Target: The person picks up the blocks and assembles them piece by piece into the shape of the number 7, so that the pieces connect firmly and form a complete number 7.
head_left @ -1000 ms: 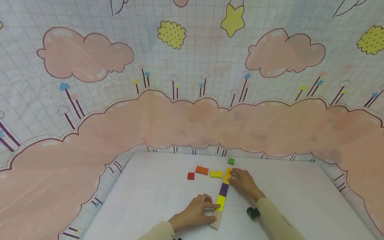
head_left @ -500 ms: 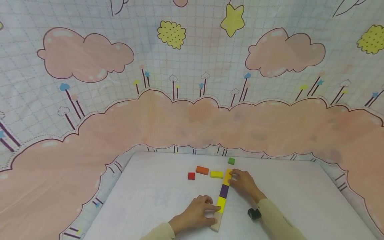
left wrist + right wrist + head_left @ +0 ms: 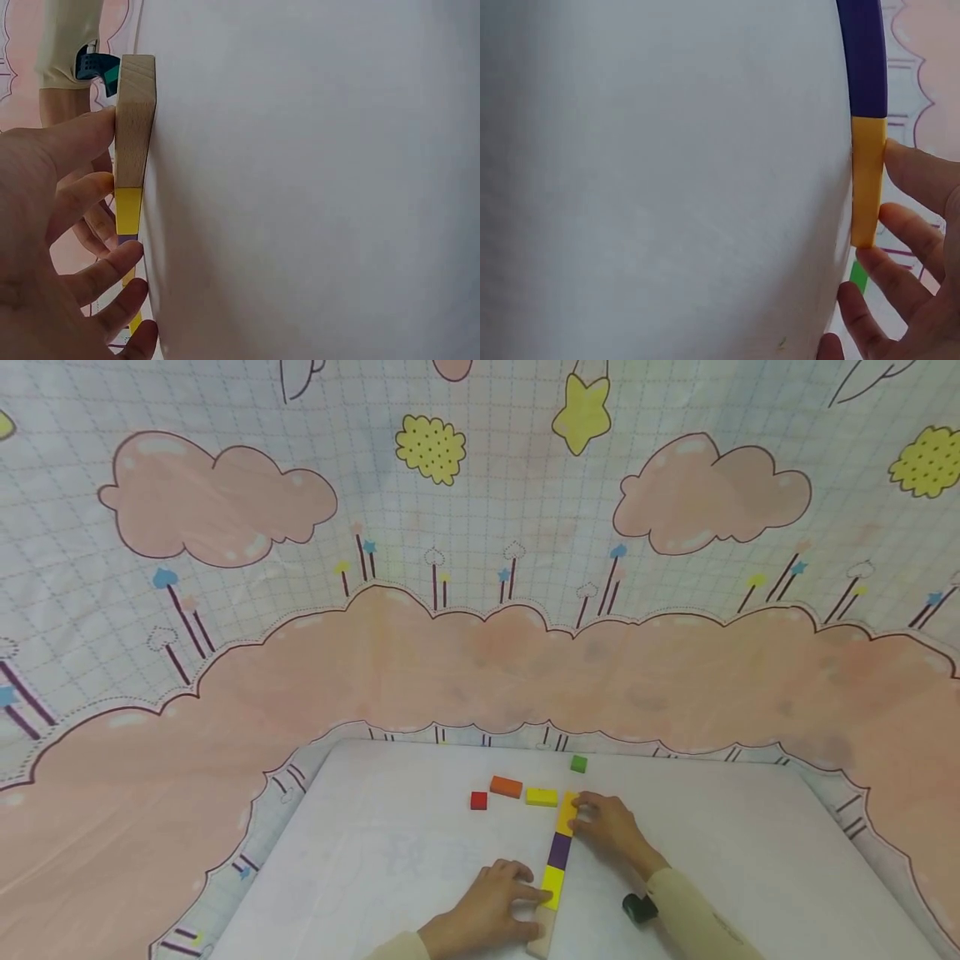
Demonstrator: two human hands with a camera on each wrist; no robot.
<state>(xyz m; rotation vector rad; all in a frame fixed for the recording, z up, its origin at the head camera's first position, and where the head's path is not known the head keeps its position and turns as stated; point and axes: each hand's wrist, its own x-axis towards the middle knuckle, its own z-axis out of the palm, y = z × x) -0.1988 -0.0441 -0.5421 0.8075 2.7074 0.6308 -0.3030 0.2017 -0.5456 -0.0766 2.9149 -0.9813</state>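
Observation:
A straight row of blocks runs away from me on the table: a plain wood block (image 3: pixel 542 932) nearest, then a yellow block (image 3: pixel 552 887), a purple block (image 3: pixel 558 852) and an orange-yellow block (image 3: pixel 567 813) at the far end. My left hand (image 3: pixel 491 902) lies along the row's left side, thumb at the wood block and index fingertip on the yellow one. From the right, my right hand (image 3: pixel 611 827) touches the orange-yellow block (image 3: pixel 868 180) with thumb and fingertips. Its middle fingertip reaches that block's far end in the right wrist view. Neither hand wraps round a block.
Loose blocks lie past the left hand: a red cube (image 3: pixel 478 801), an orange block (image 3: pixel 506 787) and another yellow block (image 3: pixel 542 797). A green block (image 3: pixel 579 764) sits beyond the row's far end. A dark device (image 3: pixel 639 908) is at the right sleeve.
The whole row has slid a little toward me, and both hands moved with it. A wider gap shows between the row and the green block. The loose blocks stayed in place.

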